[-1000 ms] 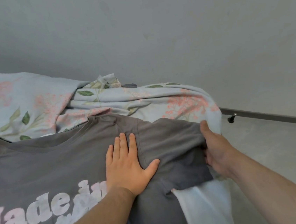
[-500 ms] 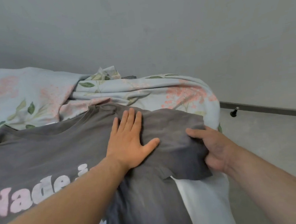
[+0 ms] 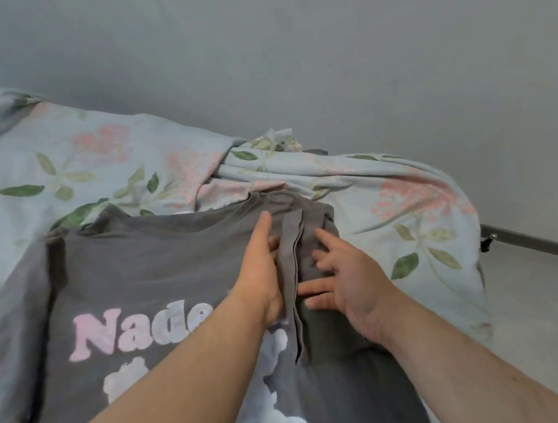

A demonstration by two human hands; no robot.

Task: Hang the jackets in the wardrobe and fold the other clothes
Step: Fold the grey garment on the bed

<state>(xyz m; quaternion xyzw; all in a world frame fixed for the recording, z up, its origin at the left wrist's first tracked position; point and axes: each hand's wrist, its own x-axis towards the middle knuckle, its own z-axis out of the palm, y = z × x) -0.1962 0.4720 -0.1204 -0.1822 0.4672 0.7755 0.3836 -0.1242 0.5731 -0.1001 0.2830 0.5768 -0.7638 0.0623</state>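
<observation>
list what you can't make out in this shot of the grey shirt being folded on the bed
- Print on the grey t-shirt, head view: the left forearm covers the end of the pink word and most of the white graphic.
- Shirt's hem: cut off by the bottom edge.
- Left hand: its fingertips are tucked behind the folded sleeve.
- Small dark object by the baseboard: too small to identify.

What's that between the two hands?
In the head view, a folded-over sleeve of the grey T-shirt stands as a ridge between the left hand and the right hand.
</observation>
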